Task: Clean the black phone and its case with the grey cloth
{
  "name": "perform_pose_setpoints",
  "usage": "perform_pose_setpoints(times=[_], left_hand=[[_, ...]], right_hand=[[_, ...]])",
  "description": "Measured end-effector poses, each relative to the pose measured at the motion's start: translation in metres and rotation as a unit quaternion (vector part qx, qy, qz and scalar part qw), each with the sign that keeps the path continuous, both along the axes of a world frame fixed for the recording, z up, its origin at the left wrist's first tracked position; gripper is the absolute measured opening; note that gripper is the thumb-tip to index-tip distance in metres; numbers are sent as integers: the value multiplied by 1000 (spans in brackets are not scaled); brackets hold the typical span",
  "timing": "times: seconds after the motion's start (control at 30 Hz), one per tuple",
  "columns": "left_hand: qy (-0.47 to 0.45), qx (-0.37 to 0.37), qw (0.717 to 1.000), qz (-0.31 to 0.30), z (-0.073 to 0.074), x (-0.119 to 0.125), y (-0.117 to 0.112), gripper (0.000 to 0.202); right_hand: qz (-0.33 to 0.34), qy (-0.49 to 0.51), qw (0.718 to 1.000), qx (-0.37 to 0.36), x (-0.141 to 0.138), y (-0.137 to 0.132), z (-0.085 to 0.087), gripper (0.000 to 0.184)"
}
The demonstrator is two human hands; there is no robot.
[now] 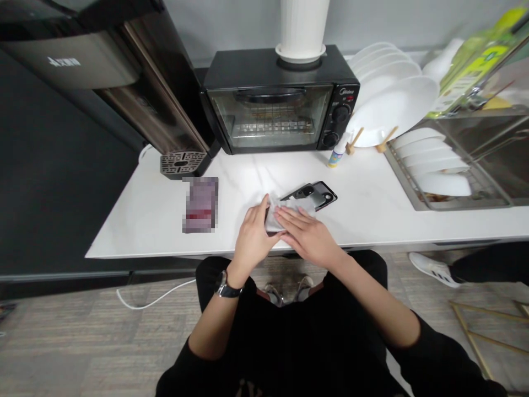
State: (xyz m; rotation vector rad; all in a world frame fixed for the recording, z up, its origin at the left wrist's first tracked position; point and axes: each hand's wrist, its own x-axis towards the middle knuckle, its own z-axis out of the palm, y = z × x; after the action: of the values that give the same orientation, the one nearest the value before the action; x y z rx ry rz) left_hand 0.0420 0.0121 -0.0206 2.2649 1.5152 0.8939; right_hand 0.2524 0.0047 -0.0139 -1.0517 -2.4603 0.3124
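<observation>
At the counter's front edge my left hand (253, 234) is closed round the side of a dark, flat, phone-like thing, its thumb and fingers at the edges. Most of that thing is hidden beneath a thin white wipe (270, 220) and my hands. My right hand (308, 234) presses the wipe onto it, fingers close together. Just behind, a phone (324, 196) with a large round camera lies on the white counter (256, 171). Beside the phone is a dark piece with a camera-like block (303, 191), partly covered by the wipe.
A pixelated flat item (201, 207) lies to the left, before a drink dispenser (182, 162). Behind stands a toaster oven (268, 105) bearing a white pot (303, 27). A small spray bottle (338, 151), racked plates (397, 105) and a sink (413, 193) are right. Another person's shoe (433, 268) shows below.
</observation>
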Motion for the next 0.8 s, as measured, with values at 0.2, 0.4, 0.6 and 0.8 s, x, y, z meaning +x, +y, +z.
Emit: perform_pose_setpoints(times=[0.2,0.4,0.6,0.8], left_hand=[[4,-8,1000,0,6,8,1,101],[15,-2,1000,-16,2,2,-1,86],[24,18,1000,5,2,1,-2,94],[30,9,1000,4,7,9,0,98]], right_hand=[[-183,-1,983,18,44,24,-6,65],[-77,-9,997,12,-24,10,-2,67],[-35,6,999,-4,6,-6,-2,58],[-232,-6,973,14,37,24,-7,68]])
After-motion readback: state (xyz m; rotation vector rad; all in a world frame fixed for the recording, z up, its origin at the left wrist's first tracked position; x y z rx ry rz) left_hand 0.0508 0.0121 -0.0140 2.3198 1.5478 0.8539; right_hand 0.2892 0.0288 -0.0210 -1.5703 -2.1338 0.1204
